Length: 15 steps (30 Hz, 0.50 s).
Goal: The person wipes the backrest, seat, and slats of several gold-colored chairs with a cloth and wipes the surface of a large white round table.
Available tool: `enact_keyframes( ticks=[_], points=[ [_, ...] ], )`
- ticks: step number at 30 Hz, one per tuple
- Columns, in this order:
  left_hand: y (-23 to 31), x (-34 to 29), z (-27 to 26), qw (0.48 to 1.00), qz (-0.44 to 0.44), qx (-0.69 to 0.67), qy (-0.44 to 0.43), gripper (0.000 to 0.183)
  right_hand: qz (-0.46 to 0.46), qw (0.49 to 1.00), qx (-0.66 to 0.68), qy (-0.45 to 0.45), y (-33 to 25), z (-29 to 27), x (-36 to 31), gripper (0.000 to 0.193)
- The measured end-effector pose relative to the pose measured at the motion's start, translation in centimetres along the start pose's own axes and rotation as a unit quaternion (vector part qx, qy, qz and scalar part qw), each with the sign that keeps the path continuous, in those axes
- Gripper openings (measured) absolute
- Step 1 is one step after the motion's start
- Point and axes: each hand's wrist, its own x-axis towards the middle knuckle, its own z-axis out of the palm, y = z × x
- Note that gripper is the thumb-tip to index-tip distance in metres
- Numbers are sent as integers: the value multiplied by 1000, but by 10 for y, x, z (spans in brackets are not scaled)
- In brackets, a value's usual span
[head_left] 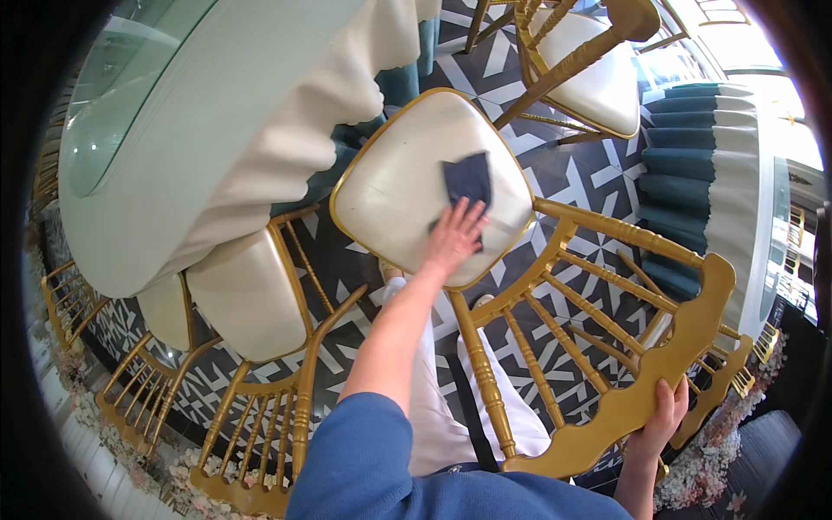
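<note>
A gold chair with a cream padded seat (390, 173) stands in front of me, its spindled back (598, 407) toward my lower right. My left hand (455, 236) lies flat with fingers spread over a dark cloth (468, 180) on that seat. Part of the cloth sticks out beyond the fingertips, and a little shows beside the palm. At the outer end of the chair, my right hand (663, 418) is closed round the wavy top rail, with some fingers hidden behind it. A few small dark specks dot the seat.
To the left is a glass-topped table (199, 130) with a cream and teal draped cloth; gold chairs (251, 295) are tucked along it. Another gold chair (589, 69) stands beyond, near a second draped table (693, 165). The floor (581, 178) is black-and-white patterned. Flowers line the lower edges.
</note>
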Motion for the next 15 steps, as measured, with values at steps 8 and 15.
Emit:
enact_keyframes(
  ticks=[8, 15],
  points=[
    [45, -3, 39, 944, 302, 64, -117, 49, 7, 999, 21, 49, 1, 6, 0, 27],
    [43, 142, 5, 976, 157, 95, -118, 65, 0, 999, -2, 42, 3, 2, 3, 31]
  ],
)
